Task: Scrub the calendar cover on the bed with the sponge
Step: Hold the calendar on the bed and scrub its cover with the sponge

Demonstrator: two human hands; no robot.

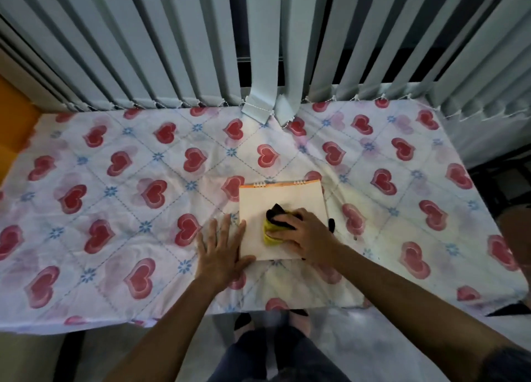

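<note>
A cream calendar cover (pixel 287 197) with spiral rings and an orange strip along its far edge lies flat on the bed (pixel 120 180). My right hand (pixel 304 232) presses a yellow sponge (pixel 270 232) with a black scouring side onto the cover's near middle, fingers wrapped over it. My left hand (pixel 221 249) lies flat with fingers spread at the cover's left edge, thumb touching its near left corner. A small black object (pixel 332 225) peeks out from behind my right hand by the cover's right edge.
The bed carries a white sheet with red hearts and blue flowers. Grey vertical blinds (pixel 172 51) hang along the far side, two slats (pixel 261 105) resting on the sheet. An orange surface (pixel 14 122) is at far left. My feet (pixel 270 321) stand by the near edge.
</note>
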